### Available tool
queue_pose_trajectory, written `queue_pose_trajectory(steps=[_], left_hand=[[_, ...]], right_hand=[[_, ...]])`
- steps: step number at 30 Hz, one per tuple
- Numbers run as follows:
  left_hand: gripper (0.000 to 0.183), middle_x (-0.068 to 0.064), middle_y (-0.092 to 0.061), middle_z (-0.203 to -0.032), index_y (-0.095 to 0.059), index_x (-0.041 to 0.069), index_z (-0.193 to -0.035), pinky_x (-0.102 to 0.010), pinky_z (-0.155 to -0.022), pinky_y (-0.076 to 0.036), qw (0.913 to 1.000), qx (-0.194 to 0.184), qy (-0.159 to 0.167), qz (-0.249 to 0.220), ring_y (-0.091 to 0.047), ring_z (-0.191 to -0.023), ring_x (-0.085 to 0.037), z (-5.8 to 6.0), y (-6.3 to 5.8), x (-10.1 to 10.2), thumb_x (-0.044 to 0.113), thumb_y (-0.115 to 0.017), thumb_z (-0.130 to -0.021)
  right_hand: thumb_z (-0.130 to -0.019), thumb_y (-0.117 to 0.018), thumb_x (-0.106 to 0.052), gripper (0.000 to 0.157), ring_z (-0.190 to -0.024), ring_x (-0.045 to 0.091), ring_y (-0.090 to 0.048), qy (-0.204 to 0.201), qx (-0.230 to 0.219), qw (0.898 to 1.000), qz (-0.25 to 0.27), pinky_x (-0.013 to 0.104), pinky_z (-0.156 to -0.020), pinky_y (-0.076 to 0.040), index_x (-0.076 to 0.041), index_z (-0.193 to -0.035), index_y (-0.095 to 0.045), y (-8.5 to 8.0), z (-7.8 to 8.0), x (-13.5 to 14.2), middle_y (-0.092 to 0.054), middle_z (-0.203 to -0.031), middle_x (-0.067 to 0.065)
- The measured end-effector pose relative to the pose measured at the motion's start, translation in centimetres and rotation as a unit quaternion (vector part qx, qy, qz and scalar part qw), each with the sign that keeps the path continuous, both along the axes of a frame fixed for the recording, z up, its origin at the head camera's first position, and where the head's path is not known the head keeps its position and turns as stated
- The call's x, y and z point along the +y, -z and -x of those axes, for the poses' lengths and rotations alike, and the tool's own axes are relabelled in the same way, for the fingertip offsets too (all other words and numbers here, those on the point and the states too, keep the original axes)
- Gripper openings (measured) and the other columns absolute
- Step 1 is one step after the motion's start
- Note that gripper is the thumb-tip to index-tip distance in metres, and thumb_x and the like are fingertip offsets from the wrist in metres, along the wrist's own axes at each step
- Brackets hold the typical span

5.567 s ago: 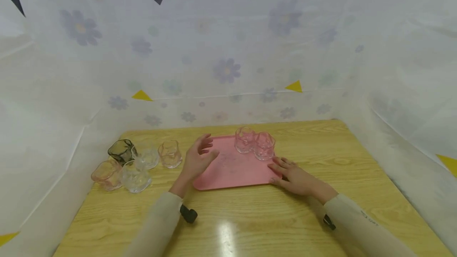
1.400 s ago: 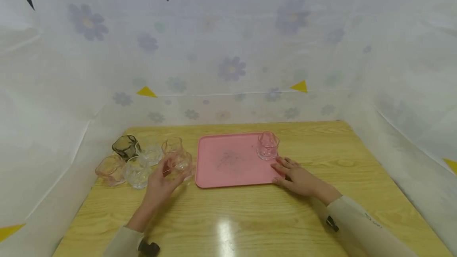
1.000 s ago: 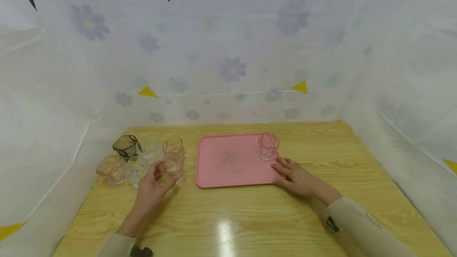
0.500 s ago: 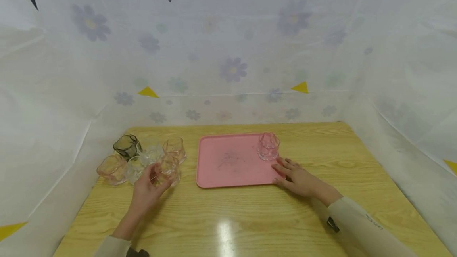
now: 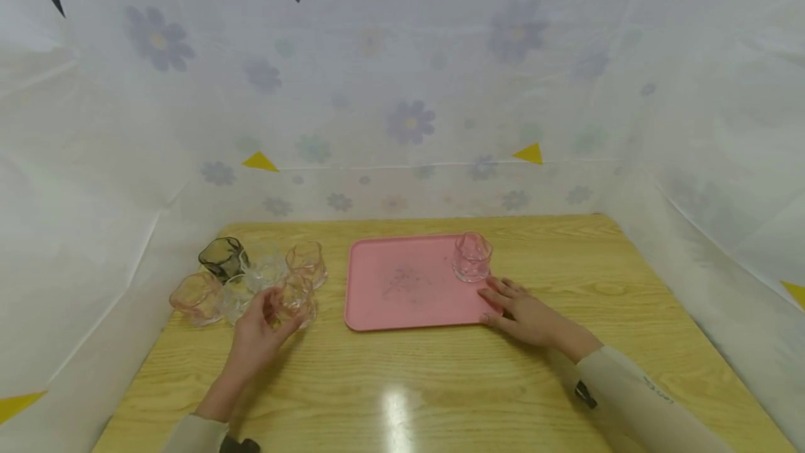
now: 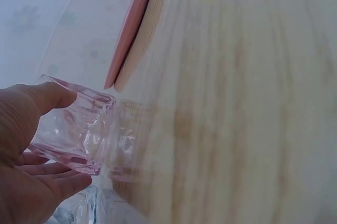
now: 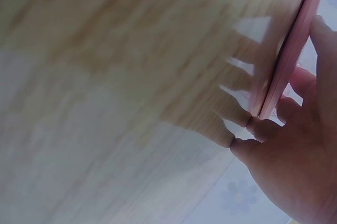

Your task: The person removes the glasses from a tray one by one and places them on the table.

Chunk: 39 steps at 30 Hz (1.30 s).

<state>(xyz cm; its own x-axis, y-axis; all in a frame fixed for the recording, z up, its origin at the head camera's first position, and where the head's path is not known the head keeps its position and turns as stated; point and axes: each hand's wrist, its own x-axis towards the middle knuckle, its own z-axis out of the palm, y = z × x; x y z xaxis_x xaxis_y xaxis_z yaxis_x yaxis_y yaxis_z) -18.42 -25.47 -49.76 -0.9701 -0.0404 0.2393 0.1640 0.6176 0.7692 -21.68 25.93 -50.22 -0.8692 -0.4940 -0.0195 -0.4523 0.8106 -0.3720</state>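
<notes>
My left hand (image 5: 256, 333) grips a pale pink drinking glass (image 5: 297, 300) at the front of the glasses on the left. In the left wrist view, thumb and fingers lie on opposite sides of this glass (image 6: 87, 129), whose base appears to meet the tabletop. My right hand (image 5: 525, 314) rests at the right edge of a pink tray (image 5: 377, 306), fingers fairly straight. The right wrist view shows its fingertips by the tray's rim (image 7: 289, 52) and the table. One pink glass (image 5: 472, 259) stands in the tray's far right corner.
Left of the tray stand a dark grey glass (image 5: 221, 257), an amber-pink glass (image 5: 196, 298), two clear glasses, the nearer one (image 5: 235, 298) partly hidden by my hand, and another pinkish glass (image 5: 308, 264). White sheeting (image 5: 402, 89) surrounds the wooden table (image 5: 440, 390).
Two glasses stood on the tray earlier. My left hand has carried one off it leftward to the other glasses. Over the last half second little moves; my right hand stays put.
</notes>
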Motion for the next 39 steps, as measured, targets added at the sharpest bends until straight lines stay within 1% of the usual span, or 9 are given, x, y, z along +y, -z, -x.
queue_pose_trajectory(steps=[11, 17, 20, 22, 26, 30, 34, 36, 39], left_hand=[[0.069, -0.035, -0.059, -0.142, -0.047, -0.008, -0.146, -0.053, -0.107, -0.052, 1.0, -0.005, 0.004, 0.0, -0.062, -0.128, -0.051, -0.1, -0.4, -0.1, 0.018, -0.083, -0.093], [0.071, -0.036, -0.058, -0.143, -0.047, -0.009, -0.147, -0.051, -0.108, -0.052, 0.9998, -0.021, 0.001, 0.0, -0.061, -0.13, -0.051, -0.1, -0.7, 0.1, 0.019, -0.083, -0.093], [0.072, -0.035, -0.06, -0.14, -0.046, -0.009, -0.147, -0.052, -0.108, -0.052, 0.9997, -0.023, -0.003, 0.003, -0.062, -0.129, -0.051, -0.2, -0.8, 0.1, 0.019, -0.084, -0.093], [0.077, -0.033, -0.064, -0.132, -0.043, -0.01, -0.15, -0.053, -0.106, -0.054, 0.9998, -0.015, -0.008, 0.012, -0.064, -0.126, -0.05, -0.2, -0.9, 0.2, 0.02, -0.085, -0.092], [0.089, -0.031, -0.067, -0.123, -0.036, -0.01, -0.155, -0.056, -0.102, -0.055, 0.9992, 0.021, -0.011, 0.032, -0.064, -0.126, -0.051, -0.3, -1.1, 0.3, 0.02, -0.087, -0.089], [0.091, -0.038, -0.061, -0.134, -0.034, -0.008, -0.157, -0.061, -0.101, -0.054, 0.9975, 0.059, -0.004, 0.04, -0.058, -0.13, -0.056, -0.3, -1.8, 0.5, 0.017, -0.088, -0.088], [0.086, -0.04, -0.058, -0.139, -0.04, -0.007, -0.155, -0.065, -0.099, -0.055, 0.9937, 0.102, -0.002, 0.046, -0.06, -0.126, -0.058, -0.2, -2.6, 0.9, 0.013, -0.088, -0.087], [0.082, -0.037, -0.06, -0.14, -0.045, -0.005, -0.153, -0.061, -0.099, -0.055, 0.9902, 0.131, -0.004, 0.048, -0.062, -0.126, -0.055, -0.2, -2.8, 1.1, 0.011, -0.088, -0.086], [0.076, -0.031, -0.064, -0.138, -0.053, -0.003, -0.149, -0.037, -0.105, -0.056, 0.9817, 0.183, -0.003, 0.051, -0.065, -0.124, -0.049, 0.1, -3.1, 1.7, 0.008, -0.089, -0.083]], right_hand=[[-0.109, -0.054, -0.048, 0.067, -0.157, 0.053, -0.024, -0.002, 0.001, 1.0, 0.002, 0.07, -0.126, -0.023, -0.008, -0.161, -0.043, -0.1, -0.1, 0.0, -0.03, -0.17, 0.025], [-0.109, -0.054, -0.049, 0.067, -0.156, 0.053, -0.025, -0.002, 0.004, 1.0, 0.004, 0.071, -0.125, -0.024, -0.008, -0.16, -0.044, -0.1, -0.1, 0.0, -0.031, -0.169, 0.025], [-0.109, -0.053, -0.05, 0.067, -0.156, 0.054, -0.026, -0.001, 0.004, 1.0, 0.004, 0.072, -0.124, -0.025, -0.009, -0.16, -0.045, 0.0, -0.1, 0.1, -0.031, -0.17, 0.025], [-0.109, -0.053, -0.05, 0.067, -0.156, 0.054, -0.026, -0.002, 0.004, 1.0, 0.001, 0.072, -0.123, -0.026, -0.009, -0.161, -0.044, 0.0, -0.1, 0.1, -0.03, -0.17, 0.025], [-0.109, -0.053, -0.051, 0.067, -0.156, 0.054, -0.026, 0.0, 0.004, 1.0, -0.002, 0.073, -0.122, -0.027, -0.01, -0.161, -0.044, 0.1, -0.1, 0.1, -0.03, -0.17, 0.024], [-0.109, -0.053, -0.05, 0.067, -0.156, 0.054, -0.026, 0.001, 0.007, 1.0, 0.001, 0.073, -0.122, -0.027, -0.009, -0.161, -0.045, 0.0, -0.1, 0.1, -0.031, -0.17, 0.024], [-0.109, -0.054, -0.049, 0.066, -0.156, 0.054, -0.026, -0.001, 0.008, 1.0, 0.003, 0.073, -0.123, -0.024, -0.009, -0.16, -0.045, -0.1, -0.1, 0.1, -0.031, -0.169, 0.026], [-0.109, -0.054, -0.049, 0.066, -0.156, 0.054, -0.026, -0.001, 0.007, 1.0, 0.001, 0.073, -0.124, -0.024, -0.009, -0.16, -0.045, -0.1, -0.1, 0.1, -0.031, -0.169, 0.026], [-0.109, -0.053, -0.049, 0.066, -0.156, 0.054, -0.025, -0.002, 0.004, 1.0, 0.001, 0.073, -0.124, -0.024, -0.009, -0.161, -0.044, 0.0, -0.1, 0.1, -0.03, -0.17, 0.026]])
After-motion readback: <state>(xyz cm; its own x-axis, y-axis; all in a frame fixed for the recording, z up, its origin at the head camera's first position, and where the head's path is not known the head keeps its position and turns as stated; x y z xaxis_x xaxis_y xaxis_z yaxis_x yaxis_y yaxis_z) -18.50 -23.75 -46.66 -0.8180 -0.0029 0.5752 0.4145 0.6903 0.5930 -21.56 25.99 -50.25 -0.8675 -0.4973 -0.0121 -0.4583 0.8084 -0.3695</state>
